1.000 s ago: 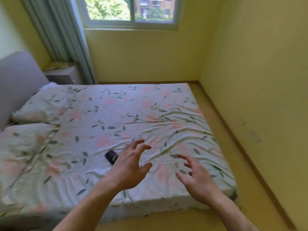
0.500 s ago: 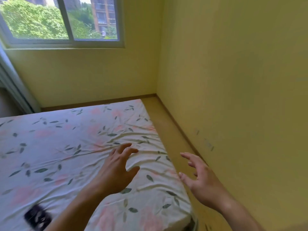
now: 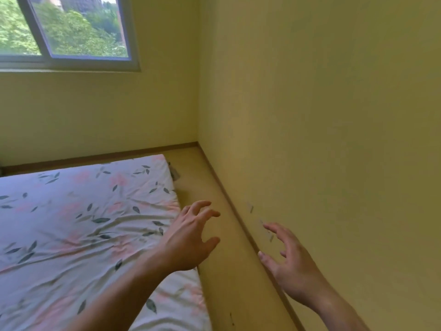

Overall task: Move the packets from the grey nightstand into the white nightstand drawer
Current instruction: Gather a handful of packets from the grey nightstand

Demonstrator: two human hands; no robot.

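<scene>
No packets and neither nightstand are in view. My left hand [image 3: 191, 237] hovers above the right edge of the bed, fingers spread and loosely bent, holding nothing. My right hand [image 3: 286, 261] is out over the floor strip beside the wall, fingers relaxed and apart, also empty. Both forearms reach in from the bottom of the view.
A bed with a floral sheet [image 3: 78, 223] fills the lower left. A narrow floor strip [image 3: 214, 211] runs between the bed and the yellow wall [image 3: 334, 139] on the right. A window [image 3: 64, 32] is at the upper left.
The view has swung right: the grey nightstand, pillows and the dark object on the bed have left the frame. Both hands stay empty and now sit nearer the wall.
</scene>
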